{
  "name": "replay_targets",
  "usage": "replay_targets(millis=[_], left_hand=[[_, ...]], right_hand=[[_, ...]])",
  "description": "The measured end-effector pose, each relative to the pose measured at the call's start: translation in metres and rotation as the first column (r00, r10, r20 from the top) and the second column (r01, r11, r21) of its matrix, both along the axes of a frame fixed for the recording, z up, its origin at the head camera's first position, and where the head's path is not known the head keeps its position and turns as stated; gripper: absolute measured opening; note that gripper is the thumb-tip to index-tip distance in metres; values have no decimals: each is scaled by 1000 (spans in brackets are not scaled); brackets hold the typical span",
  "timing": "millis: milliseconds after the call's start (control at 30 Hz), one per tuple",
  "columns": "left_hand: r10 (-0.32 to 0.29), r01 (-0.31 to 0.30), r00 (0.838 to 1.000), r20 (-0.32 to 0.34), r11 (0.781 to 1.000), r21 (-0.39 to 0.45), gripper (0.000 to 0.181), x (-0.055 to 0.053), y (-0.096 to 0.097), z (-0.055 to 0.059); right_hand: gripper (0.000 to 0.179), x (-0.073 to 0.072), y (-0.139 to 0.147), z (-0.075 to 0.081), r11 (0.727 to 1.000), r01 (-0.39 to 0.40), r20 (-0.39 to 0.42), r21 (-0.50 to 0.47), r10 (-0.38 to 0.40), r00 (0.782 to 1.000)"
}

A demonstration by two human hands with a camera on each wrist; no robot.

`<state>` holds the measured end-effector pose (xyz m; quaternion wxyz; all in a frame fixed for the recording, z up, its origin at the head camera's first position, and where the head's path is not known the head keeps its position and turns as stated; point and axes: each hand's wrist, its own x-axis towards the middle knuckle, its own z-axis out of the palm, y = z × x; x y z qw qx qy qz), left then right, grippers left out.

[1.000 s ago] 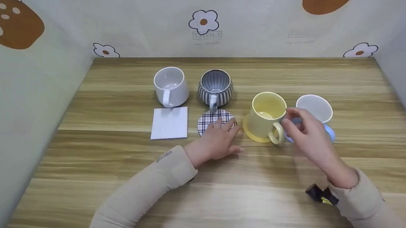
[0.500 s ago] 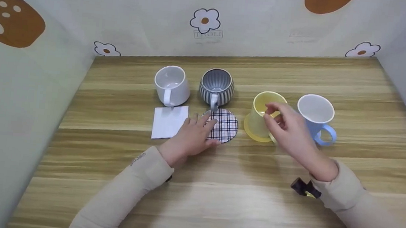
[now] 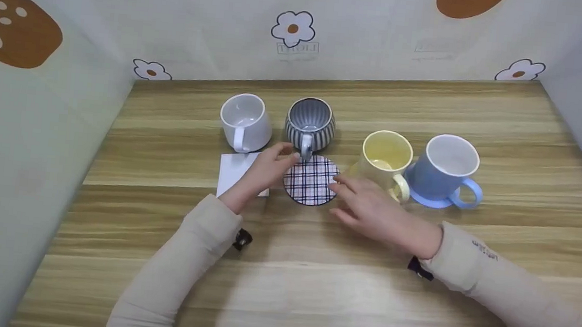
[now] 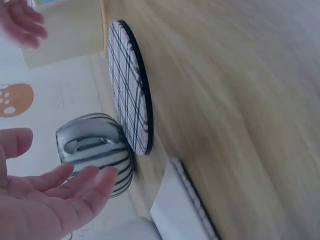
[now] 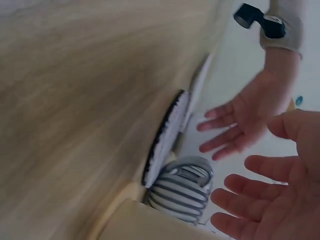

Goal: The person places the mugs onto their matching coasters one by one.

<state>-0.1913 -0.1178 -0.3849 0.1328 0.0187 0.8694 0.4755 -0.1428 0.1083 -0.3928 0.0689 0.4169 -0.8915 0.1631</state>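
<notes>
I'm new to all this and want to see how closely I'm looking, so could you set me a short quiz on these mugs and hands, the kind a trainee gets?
1. How many mugs show in the head view?
2. True or false: no mug stands on the round plaid coaster.
3. Which hand is nearer the yellow mug: A, left; B, right?

Key
1. Four: the white mug, the striped mug, the yellow mug and the blue mug.
2. True; the striped mug stands just behind it.
3. B, the right hand.
</notes>
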Motion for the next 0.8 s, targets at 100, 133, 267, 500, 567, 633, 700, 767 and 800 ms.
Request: replay_targets(millis=[100, 133, 267, 500, 567, 633, 700, 767, 800], left_hand=[[61, -63, 998, 27, 994, 86, 44, -4, 6, -3], [78, -81, 996, 34, 991, 110, 43, -5, 8, -4], [145, -154, 988, 62, 971, 181, 37, -10, 17, -8], [224, -263, 961, 160, 919, 294, 33, -15, 28, -12], [234, -276, 958, 167, 909, 311, 32, -16, 30, -12], [245, -290, 954, 173, 901, 323, 31, -17, 32, -14], [261, -307, 949, 178, 893, 330, 30, -18, 34, -15], [271, -319, 945, 183, 885, 338, 29, -19, 36, -16], [272, -322, 944, 187, 882, 344, 28, -19, 37, -17]], right_hand=[[45, -3, -2, -6, 996, -66, -4, 61, 67, 998], [45, -4, -3, -8, 993, -85, -8, 77, 86, 996], [50, -7, -4, -12, 980, -125, -2, 157, 127, 992], [52, -8, -5, -18, 955, -164, 58, 246, 155, 986], [53, -8, -5, -19, 954, -161, 57, 253, 151, 987], [53, -9, -5, -21, 955, -154, 56, 254, 144, 988], [53, -10, -5, -23, 956, -149, 52, 252, 140, 989], [53, -11, -5, -25, 958, -147, 43, 247, 141, 989], [52, -11, -4, -25, 958, -148, 38, 246, 143, 989]])
